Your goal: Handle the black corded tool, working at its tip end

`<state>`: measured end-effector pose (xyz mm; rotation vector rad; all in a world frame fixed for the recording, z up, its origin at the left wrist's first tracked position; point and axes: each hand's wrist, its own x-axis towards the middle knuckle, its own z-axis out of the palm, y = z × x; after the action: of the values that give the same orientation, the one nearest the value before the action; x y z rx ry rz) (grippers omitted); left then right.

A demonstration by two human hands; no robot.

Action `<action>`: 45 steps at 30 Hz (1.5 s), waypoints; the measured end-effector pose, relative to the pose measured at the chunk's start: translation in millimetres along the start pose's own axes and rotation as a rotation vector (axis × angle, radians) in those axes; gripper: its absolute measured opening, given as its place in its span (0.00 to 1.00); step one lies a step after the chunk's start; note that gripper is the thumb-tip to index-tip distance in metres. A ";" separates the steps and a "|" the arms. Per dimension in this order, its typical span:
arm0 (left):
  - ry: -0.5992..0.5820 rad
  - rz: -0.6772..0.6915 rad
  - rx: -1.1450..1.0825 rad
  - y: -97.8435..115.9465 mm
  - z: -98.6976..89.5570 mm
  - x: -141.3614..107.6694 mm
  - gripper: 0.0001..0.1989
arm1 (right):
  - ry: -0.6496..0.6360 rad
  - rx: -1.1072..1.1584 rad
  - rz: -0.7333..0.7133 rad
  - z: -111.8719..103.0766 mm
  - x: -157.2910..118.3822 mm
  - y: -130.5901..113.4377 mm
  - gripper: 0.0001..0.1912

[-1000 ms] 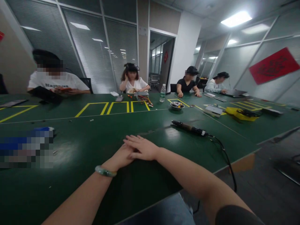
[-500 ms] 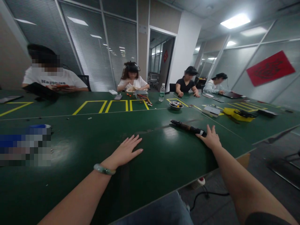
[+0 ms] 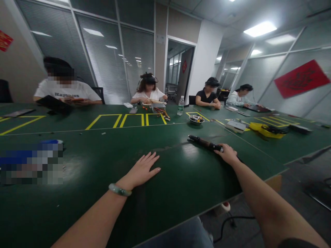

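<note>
Right hand point(image 3: 227, 154) now moved onto the soldering iron point(image 3: 204, 142), gripping its black end, left hand point(image 3: 141, 170) open and flat on the green tabletop point(image 3: 181, 182), bangle point(image 3: 119, 189) on its wrist

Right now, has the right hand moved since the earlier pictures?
Yes, rightward: the right hand was left of the metal bowl, now right of it, on the corded tool.

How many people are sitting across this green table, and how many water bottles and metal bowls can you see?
Seated people: 4 (white T-shirt, white blouse, black top, pale top)
Water bottles: 1
Metal bowls: 1
Total: 6
</note>
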<state>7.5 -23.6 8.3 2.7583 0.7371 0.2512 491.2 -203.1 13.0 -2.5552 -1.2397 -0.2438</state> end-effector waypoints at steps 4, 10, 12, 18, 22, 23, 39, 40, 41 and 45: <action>0.010 0.002 -0.021 -0.6 -0.9 -1.7 0.35 | 0.004 0.028 -0.059 4.2 -1.7 -37.6 0.23; 0.140 0.012 0.009 6.4 -9.8 2.9 0.37 | -0.066 0.178 -0.287 15.2 -22.6 -142.8 0.22; 0.234 0.016 0.037 9.4 -14.3 5.1 0.35 | -0.116 0.245 -0.403 18.8 -35.9 -189.9 0.23; 0.355 -0.078 0.087 -1.2 -19.7 3.2 0.31 | -0.240 0.360 -0.680 32.7 -78.2 -315.0 0.24; 0.352 -0.147 0.099 -10.5 -20.9 -0.3 0.30 | -0.219 0.361 -0.705 25.3 -92.6 -338.7 0.36; 0.354 -0.152 0.100 -10.8 -21.3 -0.6 0.29 | -0.194 0.344 -0.696 18.4 -94.0 -335.7 0.41; 0.320 -0.194 0.104 -4.5 -26.4 1.3 0.27 | -0.394 -0.112 -0.405 -37.7 -93.5 -283.6 0.08; 0.310 -0.193 0.104 -4.8 -26.7 1.5 0.27 | -0.407 -0.082 -0.373 -35.9 -92.6 -284.6 0.08; 0.302 -0.192 0.103 -5.0 -27.1 1.7 0.27 | -0.410 -0.051 -0.341 -34.0 -90.7 -284.9 0.08; 0.279 -0.197 0.103 -3.7 -30.7 0.2 0.28 | -0.257 0.077 -0.275 -24.5 -73.4 -279.8 0.09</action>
<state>-1.2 -13.7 36.3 2.7501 1.1140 0.5792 225.0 -101.0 67.6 -2.4022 -1.6614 0.0784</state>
